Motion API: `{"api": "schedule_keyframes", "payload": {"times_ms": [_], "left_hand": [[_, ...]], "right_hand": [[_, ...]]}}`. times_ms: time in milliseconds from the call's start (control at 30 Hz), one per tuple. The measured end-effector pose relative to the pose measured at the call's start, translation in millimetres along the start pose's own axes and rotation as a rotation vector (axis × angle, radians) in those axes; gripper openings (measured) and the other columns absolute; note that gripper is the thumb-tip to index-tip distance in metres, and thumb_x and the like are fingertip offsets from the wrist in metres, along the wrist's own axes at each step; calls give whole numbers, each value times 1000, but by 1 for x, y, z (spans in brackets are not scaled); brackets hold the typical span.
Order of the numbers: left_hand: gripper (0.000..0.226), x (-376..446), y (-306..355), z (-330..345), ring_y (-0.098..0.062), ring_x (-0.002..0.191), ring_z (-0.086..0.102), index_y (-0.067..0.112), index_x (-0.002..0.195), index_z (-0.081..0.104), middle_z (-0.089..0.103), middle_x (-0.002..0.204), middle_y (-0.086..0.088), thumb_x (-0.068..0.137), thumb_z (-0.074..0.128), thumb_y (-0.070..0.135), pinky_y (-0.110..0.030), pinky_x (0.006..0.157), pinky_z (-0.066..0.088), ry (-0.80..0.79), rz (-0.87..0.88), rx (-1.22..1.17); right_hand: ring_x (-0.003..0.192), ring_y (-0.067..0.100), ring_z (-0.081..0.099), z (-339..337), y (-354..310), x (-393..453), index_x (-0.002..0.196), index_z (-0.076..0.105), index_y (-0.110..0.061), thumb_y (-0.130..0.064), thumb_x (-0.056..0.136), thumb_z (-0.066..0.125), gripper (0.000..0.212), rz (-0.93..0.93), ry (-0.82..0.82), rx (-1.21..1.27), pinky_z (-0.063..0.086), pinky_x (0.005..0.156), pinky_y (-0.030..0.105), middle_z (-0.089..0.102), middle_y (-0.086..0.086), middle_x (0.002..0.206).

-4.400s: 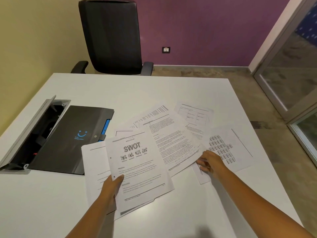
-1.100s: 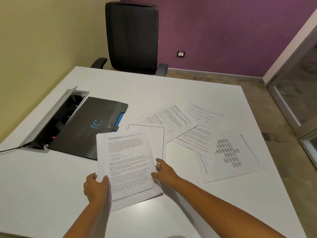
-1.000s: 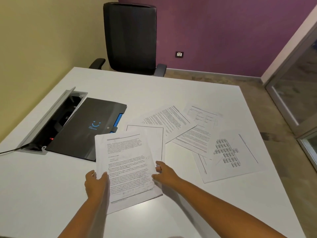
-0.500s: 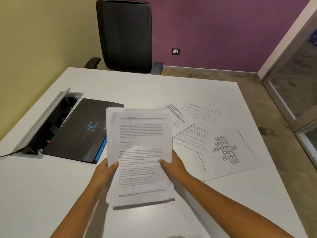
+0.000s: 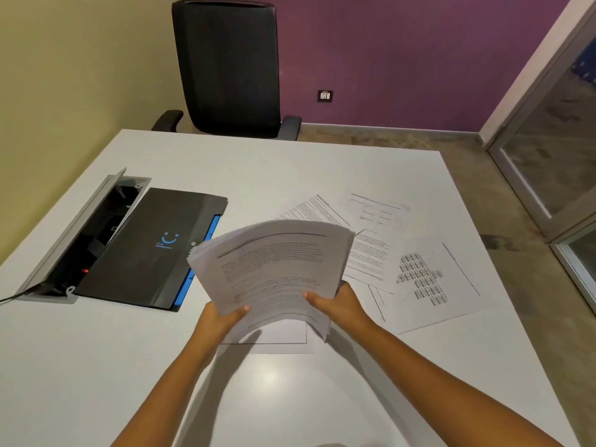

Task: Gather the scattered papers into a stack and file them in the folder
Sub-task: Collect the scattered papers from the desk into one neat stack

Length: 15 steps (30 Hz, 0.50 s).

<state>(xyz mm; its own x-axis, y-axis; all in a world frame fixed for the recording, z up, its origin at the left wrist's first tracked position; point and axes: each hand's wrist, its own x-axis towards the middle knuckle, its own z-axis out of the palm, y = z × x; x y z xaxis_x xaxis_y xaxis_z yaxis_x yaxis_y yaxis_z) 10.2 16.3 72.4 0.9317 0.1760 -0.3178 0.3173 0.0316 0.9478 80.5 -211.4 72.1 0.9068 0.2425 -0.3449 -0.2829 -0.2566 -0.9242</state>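
White table (image 5: 290, 169), purple wall behind: both hands, left (image 5: 222, 317) and right (image 5: 342, 301), pinch the near edge of the stack (image 5: 274, 269), held above the table. Light, floppy sheets bow and fan, so gripping both side edges should steady them; loose papers (image 5: 429, 285) and the folder (image 5: 151, 243) lie flat.

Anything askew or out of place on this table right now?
Yes. Several loose sheets lie fanned at odd angles right of the held stack, and one sheet sits under it. The stack bows between left hand and right hand. The folder lies shut.
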Motion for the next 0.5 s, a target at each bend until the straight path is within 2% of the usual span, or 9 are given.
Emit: {"api": "schedule_keyframes", "payload": {"times_ms": [67,167,233,300,367,433,500], "left_hand": [[39,-2,-10,4,-23,108,57,28,114,53,61,115,-5,83,67,10,-42,92,50,6,7,55],[40,-2,-24,11,-31,110,54,9,124,49,57,118,-12,86,60,2,-47,98,46,95,-12,137],[38,-2,-29,16,-27,101,56,8,125,50,59,114,-10,88,59,8,-40,92,49,140,-23,137],[31,-3,-32,16,-18,90,59,13,120,52,62,105,-5,89,57,15,-26,78,52,201,-12,104],[23,-1,-35,13,-17,87,61,18,112,52,62,99,-1,89,56,19,-20,69,53,264,8,89],[22,0,-39,5,-22,90,62,19,110,51,62,99,-3,89,56,21,-27,70,54,299,-4,79],[20,-1,-44,-5,-25,90,63,20,108,52,64,98,-3,89,57,22,-34,75,54,320,-54,39]], "right_hand": [[78,-4,60,-1,9,0,105,65,-19,-15,79,72,27,37,4,-24,48,57,3,62,-21,85],[89,8,60,-1,19,2,117,61,-9,-13,83,68,35,91,-14,-134,48,66,6,65,-7,100],[99,15,60,-1,26,3,123,57,-7,-14,85,65,39,116,-31,-245,47,79,15,64,4,116],[108,22,60,-2,30,3,126,55,-6,-17,86,63,42,109,-55,-338,48,86,22,62,8,123],[107,22,62,-1,32,2,124,56,-8,-25,88,62,40,67,-93,-373,50,88,26,64,8,121],[94,19,63,1,33,0,113,60,-11,-37,91,54,35,53,-88,-374,53,81,31,66,5,107],[91,19,62,0,36,1,110,59,-11,-44,94,45,40,94,-19,-360,54,82,36,63,1,101]]}}
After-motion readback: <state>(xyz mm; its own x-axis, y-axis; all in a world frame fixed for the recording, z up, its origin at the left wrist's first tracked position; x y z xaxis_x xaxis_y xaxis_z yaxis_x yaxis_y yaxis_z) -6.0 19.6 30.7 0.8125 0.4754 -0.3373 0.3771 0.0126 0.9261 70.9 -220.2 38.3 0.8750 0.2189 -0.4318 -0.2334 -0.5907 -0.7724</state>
